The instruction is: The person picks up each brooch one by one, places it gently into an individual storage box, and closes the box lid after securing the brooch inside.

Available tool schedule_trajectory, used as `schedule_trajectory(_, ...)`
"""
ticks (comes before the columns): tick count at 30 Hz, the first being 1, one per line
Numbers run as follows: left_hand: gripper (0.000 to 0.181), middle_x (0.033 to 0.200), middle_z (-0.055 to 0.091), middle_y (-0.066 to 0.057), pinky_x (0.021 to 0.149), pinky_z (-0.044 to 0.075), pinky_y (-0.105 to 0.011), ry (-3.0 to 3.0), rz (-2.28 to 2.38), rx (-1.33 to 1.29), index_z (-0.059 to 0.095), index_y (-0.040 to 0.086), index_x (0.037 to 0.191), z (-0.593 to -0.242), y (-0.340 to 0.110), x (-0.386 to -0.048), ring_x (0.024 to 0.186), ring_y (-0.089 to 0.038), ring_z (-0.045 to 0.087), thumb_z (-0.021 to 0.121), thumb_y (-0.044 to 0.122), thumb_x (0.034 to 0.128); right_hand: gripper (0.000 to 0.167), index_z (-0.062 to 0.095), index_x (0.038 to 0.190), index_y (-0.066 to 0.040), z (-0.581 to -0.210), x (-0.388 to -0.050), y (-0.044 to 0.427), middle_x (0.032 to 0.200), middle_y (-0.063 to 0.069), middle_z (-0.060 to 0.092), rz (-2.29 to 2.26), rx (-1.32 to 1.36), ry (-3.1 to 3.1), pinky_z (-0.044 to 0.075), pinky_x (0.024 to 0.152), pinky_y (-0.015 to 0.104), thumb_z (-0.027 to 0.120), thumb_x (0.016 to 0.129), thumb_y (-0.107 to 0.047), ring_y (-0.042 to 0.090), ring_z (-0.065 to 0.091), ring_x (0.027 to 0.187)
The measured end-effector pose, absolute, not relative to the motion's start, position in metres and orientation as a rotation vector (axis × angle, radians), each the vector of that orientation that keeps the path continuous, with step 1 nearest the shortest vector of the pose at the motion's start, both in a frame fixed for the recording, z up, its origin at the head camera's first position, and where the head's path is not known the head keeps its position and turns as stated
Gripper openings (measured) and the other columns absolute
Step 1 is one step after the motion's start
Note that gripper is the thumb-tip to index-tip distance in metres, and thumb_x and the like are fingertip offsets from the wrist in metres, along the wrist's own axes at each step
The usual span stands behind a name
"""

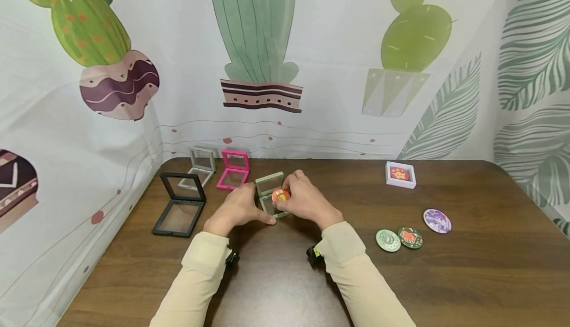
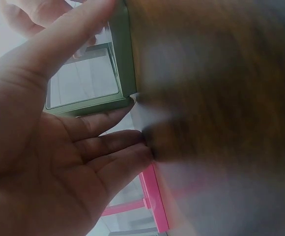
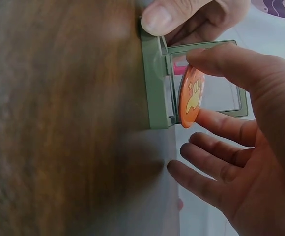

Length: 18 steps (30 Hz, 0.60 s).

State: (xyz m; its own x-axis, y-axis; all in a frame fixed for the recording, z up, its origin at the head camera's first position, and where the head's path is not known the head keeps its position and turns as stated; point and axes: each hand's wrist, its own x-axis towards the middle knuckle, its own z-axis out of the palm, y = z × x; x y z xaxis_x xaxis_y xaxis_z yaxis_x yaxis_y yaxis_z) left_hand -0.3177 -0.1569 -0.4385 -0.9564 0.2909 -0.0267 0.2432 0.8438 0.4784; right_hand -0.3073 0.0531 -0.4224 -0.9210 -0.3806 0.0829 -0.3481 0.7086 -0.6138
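A white cloth (image 1: pixel 338 45) hangs behind the green case (image 3: pixel 155 81), which sits on a brown table (image 1: pixel 467 287). The left hand (image 1: pixel 240 206) holds the green case, with its thumb at the front and its fingers along the left side. The right hand (image 1: pixel 309 201) is over the green case and pinches the orange badge (image 3: pixel 190 97); its other three fingers hold nothing. A big black case (image 1: pixel 188 201) stands open to the left of the green case. The gray case (image 1: pixel 202 169) and the pink case (image 1: pixel 235 169) are behind it and to the left. Well to the right of it are the white box (image 1: pixel 401 183), with a red badge (image 1: pixel 399 173) inside, and the loose purple badge (image 1: pixel 437 221), mint badge (image 1: pixel 388 240) and dark green badge (image 1: pixel 410 237).

To do this well, I think the left hand should hold the green case still by its rim, with the lid up. The right hand should make the orange badge level and lower it gently.

The orange badge is tilted, over the base of the green case. The thumb is on one edge and the pointing finger on the edge across. I can't tell if it touches the base.
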Motion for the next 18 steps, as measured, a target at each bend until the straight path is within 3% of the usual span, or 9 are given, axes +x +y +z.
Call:
schedule_trajectory(11,0.083,0.114,0.070,-0.015,0.095,0.054,-0.049,2.900,0.734,0.372,0.064,-0.004,0.123,-0.420,-0.150,-0.304,0.100,-0.030,0.065,0.104,0.040,0.0656,0.039,0.064,0.110,-0.001,-0.428,-0.310,0.051,0.112,0.008,0.050,-1.059,-0.636,2.818,0.054,0.081,0.031,0.085,0.089,-0.026,0.019,0.057,0.091)
schedule_trajectory(18,0.090,0.113,0.071,-0.015,0.092,0.055,-0.049,2.901,0.750,0.405,0.064,-0.003,0.124,-0.438,-0.156,-0.318,0.097,-0.030,0.065,0.104,0.047,0.0609,0.038,0.064,0.110,0.000,-0.431,-0.311,0.049,0.113,0.009,0.051,-1.096,-0.635,2.789,0.055,0.082,0.030,0.084,0.089,-0.024,0.019,0.058,0.092)
